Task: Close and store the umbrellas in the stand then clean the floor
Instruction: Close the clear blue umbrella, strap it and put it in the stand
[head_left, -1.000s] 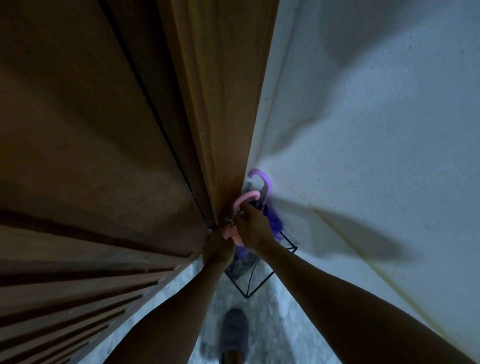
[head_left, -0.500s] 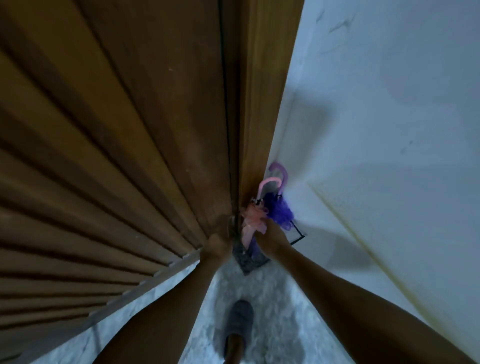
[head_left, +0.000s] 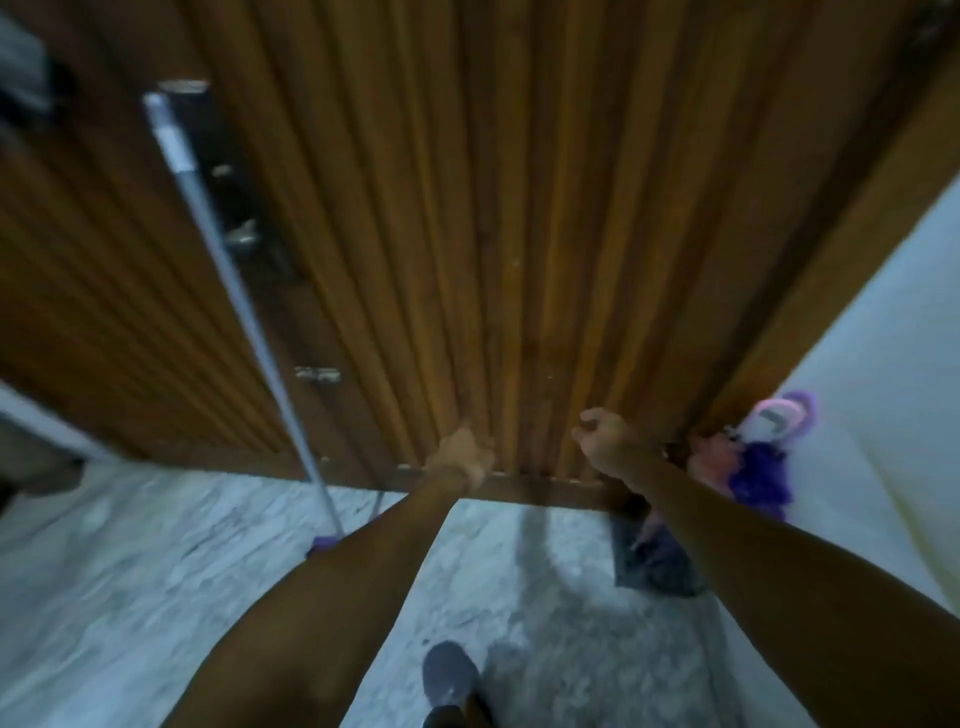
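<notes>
Head view, left hand (head_left: 464, 452) loosely curled, right hand (head_left: 602, 434) fisted, both empty, umbrellas (head_left: 753, 457) in corner.

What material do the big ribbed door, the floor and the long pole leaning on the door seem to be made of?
Door: likely wood, brown with a soft sheen; vertical ribs and grain-like streaks.
Floor: looks like polished stone or marble-pattern tile; pale grey with mottled veins.
Pole: probably metal, silvery and smooth; blur leaves plastic possible.

The door (head_left: 519, 234) is brown with vertical ribs, the floor (head_left: 156, 597) grey-white marbled, the 2 umbrellas (head_left: 753, 462) pink and purple, the shoe (head_left: 449, 675) grey.
</notes>
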